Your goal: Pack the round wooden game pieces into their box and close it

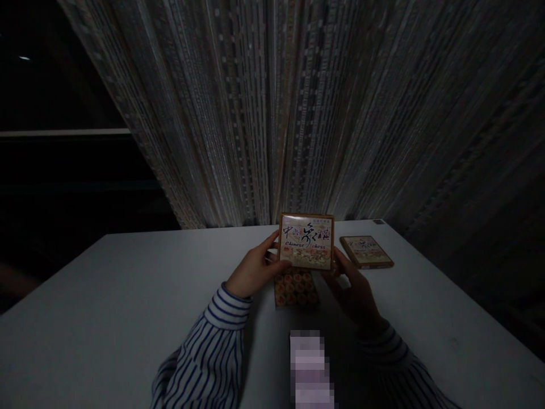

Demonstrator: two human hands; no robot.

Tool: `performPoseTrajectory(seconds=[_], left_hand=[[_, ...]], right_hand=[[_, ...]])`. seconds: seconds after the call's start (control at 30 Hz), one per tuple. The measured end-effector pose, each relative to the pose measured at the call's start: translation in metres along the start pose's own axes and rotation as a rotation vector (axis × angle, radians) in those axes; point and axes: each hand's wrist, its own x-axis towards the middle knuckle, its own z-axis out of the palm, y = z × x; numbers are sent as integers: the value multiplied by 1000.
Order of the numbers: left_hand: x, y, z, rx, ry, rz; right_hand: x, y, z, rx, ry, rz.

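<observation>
Between my two hands a Chinese chess box (pixel 306 241) is held up, its printed front tilted toward me. My left hand (pixel 254 264) grips its left side, with the thumb across the lower front corner. At the lower right edge my right hand (pixel 351 289) closes its fingers on the box. Beneath the box a tray of round chess pieces (pixel 297 289) lies on the white table (pixel 170 318), its far part hidden by the box. The pieces stand in rows with red markings.
A second flat Chinese chess box or lid (pixel 367 251) lies at the right. Near me is a pixelated pale object (pixel 310 369). A string curtain (pixel 272 113) hangs behind the table. At the far left edge is a blurred shape I cannot make out. The room is dim.
</observation>
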Motion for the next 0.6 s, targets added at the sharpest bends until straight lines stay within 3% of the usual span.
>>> performPoseTrajectory(seconds=[0.3, 0.6], left_hand=[[0, -12, 9, 281, -87, 65], [-3, -15, 20, 260, -6, 96]], right_hand=[[-7, 15, 8, -13, 116, -137], [-9, 17, 11, -14, 151, -177]])
